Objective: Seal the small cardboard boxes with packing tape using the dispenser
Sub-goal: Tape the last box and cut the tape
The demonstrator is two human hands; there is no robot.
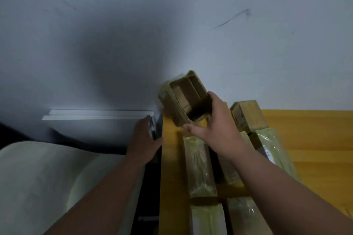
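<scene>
An open box [188,97] is gripped by the right hand [214,126], thumb and fingers clamped on its near end. The left hand [145,137] is held at the table [172,158] edge; its finger position cannot be told.

Two bare forearms, left grip [144,135] and right grip [215,126] ungloved, no sleeves or jewellery visible.

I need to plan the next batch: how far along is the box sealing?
Done: several taped boxes lie on the yellow table. In hand: the right hand grips an open box, its inside still showing. The left hand rests at the table's edge on something dark. No dispenser is visible, so this box remains to seal.
</scene>
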